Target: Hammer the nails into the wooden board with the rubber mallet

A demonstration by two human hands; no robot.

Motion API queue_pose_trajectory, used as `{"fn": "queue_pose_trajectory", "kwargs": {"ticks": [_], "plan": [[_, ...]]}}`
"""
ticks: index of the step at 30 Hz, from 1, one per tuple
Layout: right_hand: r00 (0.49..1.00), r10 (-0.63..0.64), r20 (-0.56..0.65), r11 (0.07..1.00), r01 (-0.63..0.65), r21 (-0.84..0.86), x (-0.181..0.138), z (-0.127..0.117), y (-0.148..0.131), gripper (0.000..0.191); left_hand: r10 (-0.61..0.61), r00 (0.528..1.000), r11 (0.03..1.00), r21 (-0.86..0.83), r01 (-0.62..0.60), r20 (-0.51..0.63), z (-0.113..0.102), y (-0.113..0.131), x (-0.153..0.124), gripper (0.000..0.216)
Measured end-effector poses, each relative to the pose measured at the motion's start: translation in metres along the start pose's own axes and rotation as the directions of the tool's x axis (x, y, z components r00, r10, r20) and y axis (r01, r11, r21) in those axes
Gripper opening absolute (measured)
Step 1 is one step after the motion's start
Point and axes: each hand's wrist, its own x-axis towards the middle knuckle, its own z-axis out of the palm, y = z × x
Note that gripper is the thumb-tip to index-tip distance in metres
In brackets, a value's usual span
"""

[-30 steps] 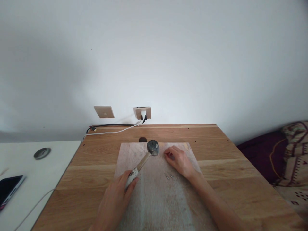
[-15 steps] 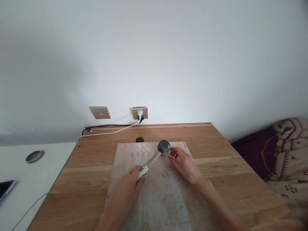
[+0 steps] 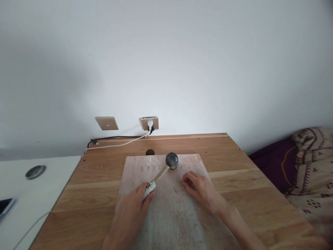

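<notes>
My left hand (image 3: 131, 210) is wrapped round the pale handle of a mallet (image 3: 161, 174). Its round dark head (image 3: 172, 160) is over the far part of a worn wooden board (image 3: 166, 218). To the right, my right hand (image 3: 199, 187) is closed with curled fingers above the board; a nail seems to be in them, but the fingers hide it. Left of that hand lies a loose thin nail (image 3: 176, 190); whether another lies against it I cannot tell. A row of small nails (image 3: 154, 166) runs along the far part of the board, partly behind the mallet.
The board rests on a brown wooden table (image 3: 88, 201) against a white wall. A white cable (image 3: 117, 144) and a black one run to a wall socket (image 3: 150, 123). On the left stands a white surface (image 3: 33, 198) with a round grey grommet (image 3: 35, 172). Patterned fabric (image 3: 309, 173) is at right.
My right hand has drawn back towards me from beside the mallet head, its fingers curling in. Fewer loose nails lie on the board. The mallet head has shifted slightly left.
</notes>
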Motion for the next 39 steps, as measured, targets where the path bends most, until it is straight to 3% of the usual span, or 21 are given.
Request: {"fn": "queue_pose_trajectory", "kwargs": {"ticks": [6,16,25,34,39], "plan": [[0.987,0.021,-0.16,1.0,-0.024,-0.017,0.025,-0.012,0.024,0.018,-0.017,0.999,0.999,-0.042,0.015,-0.032,-0.003,-0.003,-0.008,0.036],[0.996,-0.041,-0.08,0.985,0.026,-0.172,0.046,-0.002,0.029,0.021,-0.072,0.995,0.997,-0.036,0.07,-0.066,-0.009,-0.016,-0.016,0.039],[0.993,-0.054,-0.102,0.987,0.038,-0.154,0.047,0.006,0.034,0.024,-0.054,0.996,0.997,-0.062,0.05,-0.072,-0.005,-0.022,-0.017,0.037],[0.982,-0.002,-0.188,0.996,-0.016,-0.093,0.044,0.014,0.034,0.026,0.014,0.999,0.997,-0.074,-0.017,-0.029,-0.004,0.005,-0.002,0.03],[0.967,0.021,-0.256,0.997,-0.039,-0.062,0.033,0.008,0.032,0.039,0.072,0.997,0.997,-0.02,-0.072,-0.004,0.004,0.018,0.012,0.03]]}}
